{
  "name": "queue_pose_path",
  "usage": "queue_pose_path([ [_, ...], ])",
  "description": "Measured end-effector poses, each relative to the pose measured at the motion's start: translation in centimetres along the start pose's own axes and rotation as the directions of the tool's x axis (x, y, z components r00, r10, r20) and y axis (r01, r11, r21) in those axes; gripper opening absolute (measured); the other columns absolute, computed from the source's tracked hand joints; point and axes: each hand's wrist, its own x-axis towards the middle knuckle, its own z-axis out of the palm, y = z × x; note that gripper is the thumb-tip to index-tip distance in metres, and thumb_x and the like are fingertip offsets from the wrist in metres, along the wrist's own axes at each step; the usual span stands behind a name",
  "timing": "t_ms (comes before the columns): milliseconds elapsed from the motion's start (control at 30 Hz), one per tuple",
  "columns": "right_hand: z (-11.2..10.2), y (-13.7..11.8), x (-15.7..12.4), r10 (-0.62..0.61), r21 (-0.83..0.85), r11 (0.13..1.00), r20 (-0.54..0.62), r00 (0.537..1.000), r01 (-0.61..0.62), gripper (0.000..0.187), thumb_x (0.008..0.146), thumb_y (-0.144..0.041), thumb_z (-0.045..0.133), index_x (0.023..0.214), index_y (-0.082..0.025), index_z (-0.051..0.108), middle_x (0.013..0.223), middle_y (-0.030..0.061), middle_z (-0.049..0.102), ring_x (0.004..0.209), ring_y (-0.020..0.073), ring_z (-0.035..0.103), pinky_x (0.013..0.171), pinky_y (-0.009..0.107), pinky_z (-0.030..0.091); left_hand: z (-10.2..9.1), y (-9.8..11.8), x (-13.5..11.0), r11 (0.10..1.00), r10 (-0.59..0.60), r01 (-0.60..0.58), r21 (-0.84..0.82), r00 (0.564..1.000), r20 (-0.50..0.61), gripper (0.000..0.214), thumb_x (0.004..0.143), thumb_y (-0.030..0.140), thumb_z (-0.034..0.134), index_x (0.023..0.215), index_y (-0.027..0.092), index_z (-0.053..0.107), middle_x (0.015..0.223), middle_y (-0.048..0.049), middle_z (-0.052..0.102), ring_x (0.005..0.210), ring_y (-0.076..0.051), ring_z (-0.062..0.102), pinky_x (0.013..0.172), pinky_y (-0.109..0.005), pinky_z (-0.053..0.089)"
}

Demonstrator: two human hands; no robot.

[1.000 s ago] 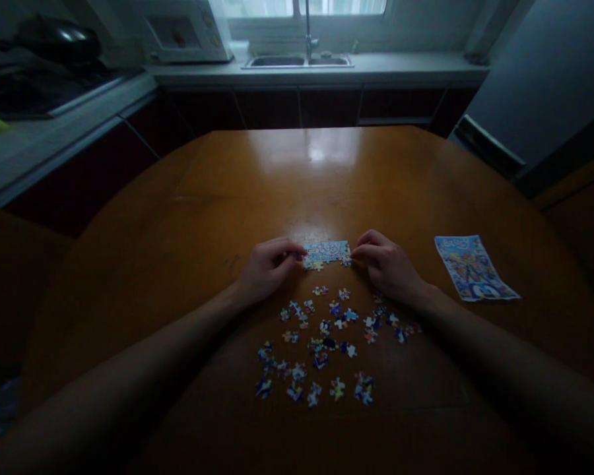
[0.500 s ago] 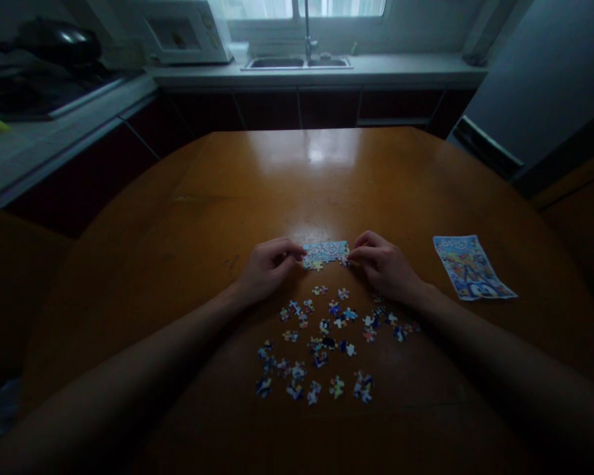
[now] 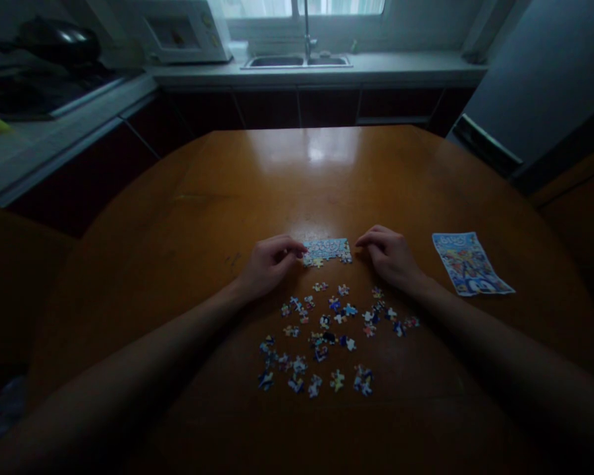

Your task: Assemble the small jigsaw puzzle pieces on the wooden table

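Observation:
A joined strip of jigsaw puzzle [image 3: 325, 249], pale blue with a yellowish lower edge, lies flat on the wooden table. At its left edge is my left hand [image 3: 274, 260], thumb and forefinger pinched on the border. My right hand [image 3: 389, 254] rests just off the right edge, fingers loosely bent and a little apart, with nothing visible in them. Nearer to me, several loose jigsaw pieces [image 3: 325, 321] are scattered in blue, white, orange and yellow. One loose piece [image 3: 377, 292] lies close below my right hand.
A creased picture sheet [image 3: 474, 264] lies on the table [image 3: 307, 178] to the right of my right hand. Beyond the table stand a counter with a sink [image 3: 297, 62], a microwave [image 3: 181, 33] and, on the left, a stove with a dark pan [image 3: 54, 43].
My right hand has drawn away from the puzzle's right edge, up and to the right, uncovering the corner and a loose piece below. My left hand has stayed in place.

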Motion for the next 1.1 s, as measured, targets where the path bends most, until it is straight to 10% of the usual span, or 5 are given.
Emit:
queue_pose_path([
  [1100,0.05,0.13,0.13,0.042,0.023,0.999,-0.016,0.999,-0.042,0.027,0.081,-0.005,0.05,0.078,-0.02,0.072,0.083,0.0043,0.068,0.08,0.0183,0.064,0.075,0.033,0.047,-0.13,0.15,-0.03,1.0,-0.014,0.014,-0.001,1.0,-0.002,0.017,0.09,0.019,0.057,0.092,0.016,0.074,0.083,-0.0047,0.073,0.077,-0.014,0.068,0.069,-0.024,0.052],
])
